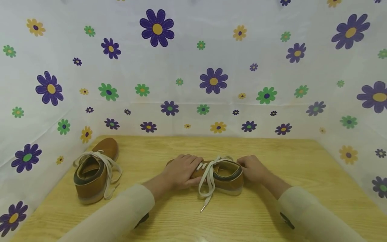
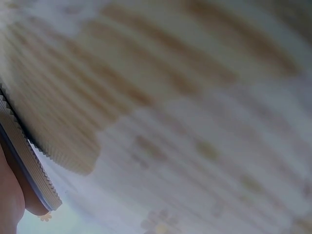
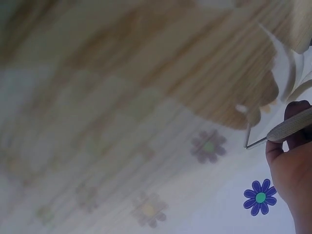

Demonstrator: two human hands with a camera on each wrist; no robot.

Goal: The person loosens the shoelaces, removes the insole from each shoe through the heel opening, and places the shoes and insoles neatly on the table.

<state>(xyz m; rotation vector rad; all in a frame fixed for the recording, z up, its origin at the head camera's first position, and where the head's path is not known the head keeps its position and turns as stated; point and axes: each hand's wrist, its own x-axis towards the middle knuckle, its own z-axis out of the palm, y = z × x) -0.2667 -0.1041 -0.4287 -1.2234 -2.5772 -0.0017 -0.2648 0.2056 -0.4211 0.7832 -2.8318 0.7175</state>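
Observation:
A brown lace-up shoe (image 1: 229, 185) lies mid-table in the head view, toe to the left, its white laces (image 1: 208, 178) hanging over the near side. My left hand (image 1: 182, 171) grips its front part, fingers over the top and thumb along the near side. In the left wrist view a bit of that hand (image 2: 9, 200) shows beside the ridged sole (image 2: 29, 161). At the heel is my right hand (image 1: 252, 168), its fingers bent. The right wrist view shows this hand (image 3: 295, 165) pinching a shoelace (image 3: 287, 127), its thin tip sticking out close to the tabletop.
A second brown shoe (image 1: 90, 188) stands on the left of the wooden table (image 1: 229, 218), toe toward the back, laces loose at its side. White curtain (image 1: 187, 57) with printed flowers encloses the back and both sides.

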